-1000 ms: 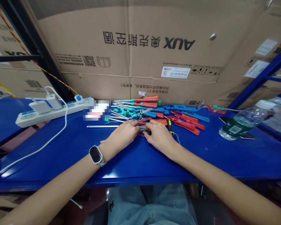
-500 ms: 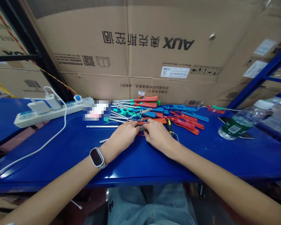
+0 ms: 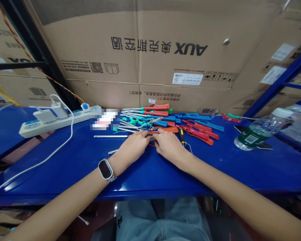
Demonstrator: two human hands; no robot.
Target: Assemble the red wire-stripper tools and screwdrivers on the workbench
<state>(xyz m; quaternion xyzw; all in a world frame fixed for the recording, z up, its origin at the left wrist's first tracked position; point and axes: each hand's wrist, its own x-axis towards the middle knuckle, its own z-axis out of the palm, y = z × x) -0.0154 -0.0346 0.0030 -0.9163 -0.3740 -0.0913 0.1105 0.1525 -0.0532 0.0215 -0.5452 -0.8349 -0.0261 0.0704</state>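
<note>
At the middle of the blue table, my left hand [image 3: 136,143] and my right hand [image 3: 170,144] meet with bent fingers. Their fingertips close on a red stick lighter [image 3: 152,144], mostly hidden, with a bit of green between the fingers. A metal tube end [image 3: 112,151] shows from beneath my left hand. Just behind lie an orange plastic casing [image 3: 167,129] and a loose metal rod [image 3: 110,136]. Beyond are several long lighters with red handles [image 3: 155,107], and several green plastic parts [image 3: 134,121]. A yellow-and-black screwdriver [image 3: 181,135] lies beside my right hand.
Red casings [image 3: 200,130] and blue casings [image 3: 208,124] lie to the right. A water bottle [image 3: 261,130] stands tilted in view, over a dark flat object. A white power strip [image 3: 27,130] with a trailing cable sits left. A large cardboard box [image 3: 150,67] walls the back.
The view has shifted slightly, moving the power strip and cable a little to the right. Both hands stay together at the same place, with hardly any finger movement visible.
</note>
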